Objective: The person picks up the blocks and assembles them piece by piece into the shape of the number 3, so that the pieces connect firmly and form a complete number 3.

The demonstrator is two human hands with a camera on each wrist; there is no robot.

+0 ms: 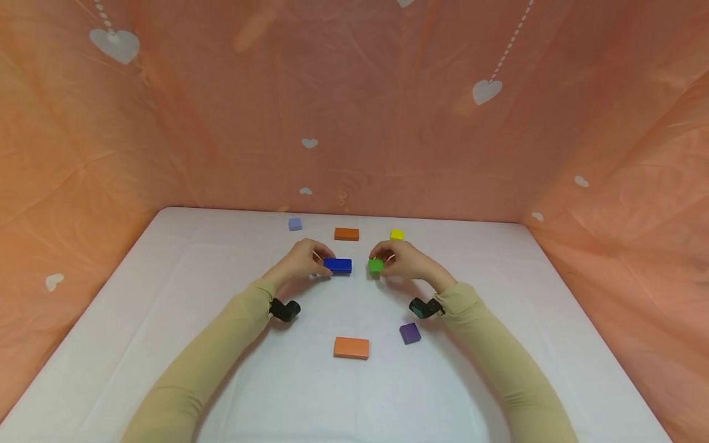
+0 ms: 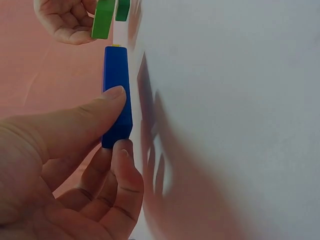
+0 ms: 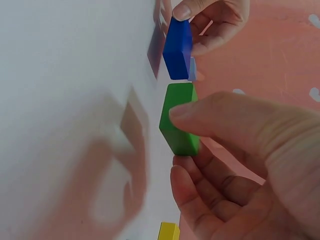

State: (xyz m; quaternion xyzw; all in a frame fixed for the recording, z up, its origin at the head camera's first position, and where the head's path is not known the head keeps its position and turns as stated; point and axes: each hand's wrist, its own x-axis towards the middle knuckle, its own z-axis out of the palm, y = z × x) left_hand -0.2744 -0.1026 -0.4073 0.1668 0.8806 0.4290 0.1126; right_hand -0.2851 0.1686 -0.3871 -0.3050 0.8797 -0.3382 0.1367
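My left hand point(image 1: 301, 261) pinches a blue rectangular block point(image 1: 338, 266) by its left end, thumb on one face and fingertips at the end. My right hand point(image 1: 408, 261) pinches a green block point(image 1: 376, 266) between thumb and fingers. The blue block point(image 2: 117, 70) is raised over the tabletop, its shadow set apart from it in the left wrist view. In the right wrist view the green block point(image 3: 177, 135) is likewise off the surface, with its shadow to the left. The two blocks face each other end to end with a small gap between them.
On the white table point(image 1: 255, 387) lie a light blue cube point(image 1: 295, 224), an orange block point(image 1: 346, 234) and a yellow cube point(image 1: 396, 234) at the back. Nearer are another orange block point(image 1: 351, 348) and a purple block point(image 1: 410, 333). An orange heart-patterned sheet point(image 1: 376, 123) surrounds the table.
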